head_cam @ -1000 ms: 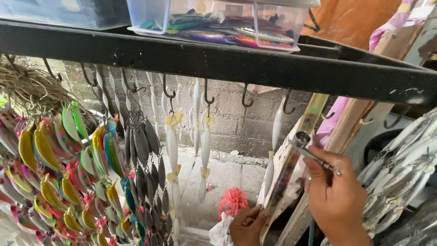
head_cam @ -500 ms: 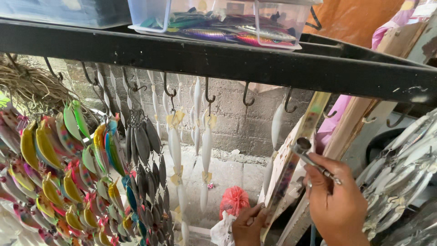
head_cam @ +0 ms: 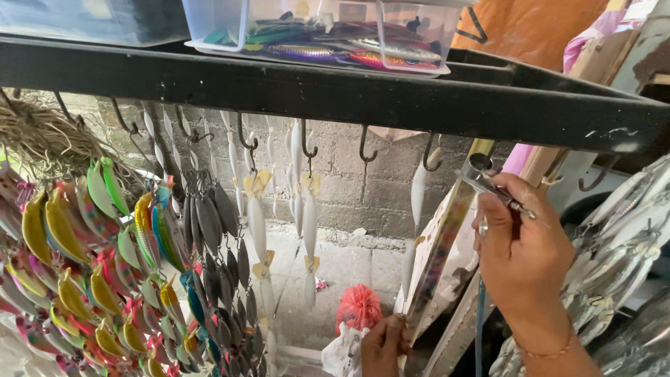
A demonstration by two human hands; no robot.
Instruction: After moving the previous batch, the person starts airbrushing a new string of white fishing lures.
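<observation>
My right hand point(head_cam: 527, 255) grips a small metal airbrush point(head_cam: 492, 185), its nozzle close to the top of a long narrow glossy strip point(head_cam: 440, 258) that leans upright under the black rack beam point(head_cam: 363, 91). A thin hose point(head_cam: 480, 331) drops from the airbrush. My left hand point(head_cam: 384, 345) holds the lower end of that strip near the bottom edge of the view. A white unpainted lure point(head_cam: 417, 192) hangs from a hook just left of the strip's top.
Hooks on the beam carry several lures: coloured ones point(head_cam: 98, 265) at left, dark grey ones point(head_cam: 209, 223), white ones point(head_cam: 307, 223) in the middle, silver ones point(head_cam: 621, 237) at right. A clear box of painted lures point(head_cam: 328, 35) sits on top. A red mesh bag point(head_cam: 359, 307) lies on the floor.
My right hand with the airbrush has shifted slightly up along the strip. My left hand stays at the strip's lower end.
</observation>
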